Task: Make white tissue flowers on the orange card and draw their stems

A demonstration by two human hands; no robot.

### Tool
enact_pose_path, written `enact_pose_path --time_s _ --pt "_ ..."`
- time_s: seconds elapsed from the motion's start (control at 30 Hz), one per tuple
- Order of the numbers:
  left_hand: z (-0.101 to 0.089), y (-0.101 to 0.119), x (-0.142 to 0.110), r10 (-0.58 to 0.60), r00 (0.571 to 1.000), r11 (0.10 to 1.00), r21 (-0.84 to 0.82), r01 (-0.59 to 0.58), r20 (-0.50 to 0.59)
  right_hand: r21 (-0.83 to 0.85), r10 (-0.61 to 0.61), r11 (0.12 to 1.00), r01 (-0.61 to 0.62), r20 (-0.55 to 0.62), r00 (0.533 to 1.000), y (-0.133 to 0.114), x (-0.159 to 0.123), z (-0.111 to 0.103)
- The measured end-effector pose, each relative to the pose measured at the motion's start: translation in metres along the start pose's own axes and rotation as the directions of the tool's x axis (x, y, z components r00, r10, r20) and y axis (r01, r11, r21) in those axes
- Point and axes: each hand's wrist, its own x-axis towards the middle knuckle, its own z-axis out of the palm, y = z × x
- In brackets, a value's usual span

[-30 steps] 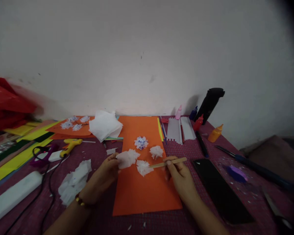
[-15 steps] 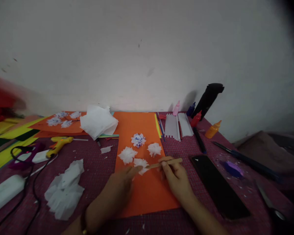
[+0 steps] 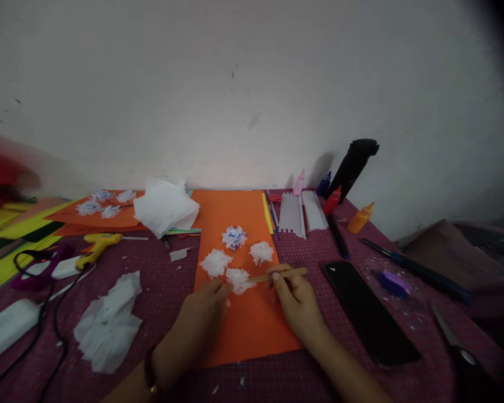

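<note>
My right hand (image 3: 296,302) grips a flat wooden craft stick (image 3: 292,273) between thumb and fingers. The stick's far end meets the right side of a white paper flower (image 3: 237,280) on an orange sheet (image 3: 252,327). At that flower's left edge is my left hand (image 3: 201,313), its fingers bunched together; what is in them, if anything, is hidden. Two more white paper flowers, one on the left (image 3: 215,262) and one on the right (image 3: 261,253), lie just above. Beyond them sits a blue-tinged paper flower (image 3: 234,237).
Left lie crumpled white tissue (image 3: 109,324), a yellow glue gun (image 3: 98,247) with cables, and a white power strip (image 3: 12,330). Right are a black phone (image 3: 369,313), scissors (image 3: 457,347), a purple paint patch (image 3: 393,284) and an orange bottle (image 3: 361,217). White tissue (image 3: 166,207) lies behind.
The view has shifted slightly. My left fingers have drawn back a little from the flower's middle to its left edge. The craft stick stays in my right hand, its end at the flower.
</note>
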Motion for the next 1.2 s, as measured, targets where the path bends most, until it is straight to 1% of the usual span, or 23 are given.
enact_pose_path --time_s 0.2,0.33,0.5,0.6,0.73,0.9,1.03,1.2 --pt "0.008 0.001 0.000 -0.009 0.999 0.999 -0.036 0.008 -0.033 -0.048 -0.020 0.999 0.023 0.054 0.998 -0.002 0.001 0.000" --pt "0.015 0.007 0.007 0.080 0.995 0.993 -0.086 -0.084 -0.055 -0.033 -0.015 0.999 0.017 0.045 0.999 -0.002 0.003 -0.001" --pt "0.018 0.007 0.010 0.098 0.994 0.983 -0.149 -0.103 -0.039 0.019 0.043 0.999 -0.044 0.038 0.998 0.001 0.004 -0.002" --pt "0.016 0.003 0.007 0.122 0.991 0.976 -0.177 -0.129 -0.047 0.017 0.045 0.999 -0.046 0.025 0.999 0.002 0.003 -0.003" --pt "0.012 0.001 0.004 0.096 0.995 0.981 -0.166 -0.099 -0.028 -0.014 0.008 1.000 -0.008 -0.009 1.000 0.000 0.003 -0.003" --pt "0.010 0.003 0.003 0.082 0.996 0.985 -0.150 -0.084 -0.017 -0.052 -0.006 0.999 0.007 0.014 1.000 0.000 0.002 -0.004" --pt "0.012 0.002 0.003 0.089 0.996 0.982 -0.163 -0.093 -0.031 -0.062 -0.001 0.998 -0.001 -0.031 1.000 0.002 0.001 -0.004" --pt "0.013 0.001 0.003 0.083 0.996 0.981 -0.175 -0.086 -0.026 -0.045 -0.001 0.999 0.001 -0.004 1.000 0.000 0.001 -0.002"
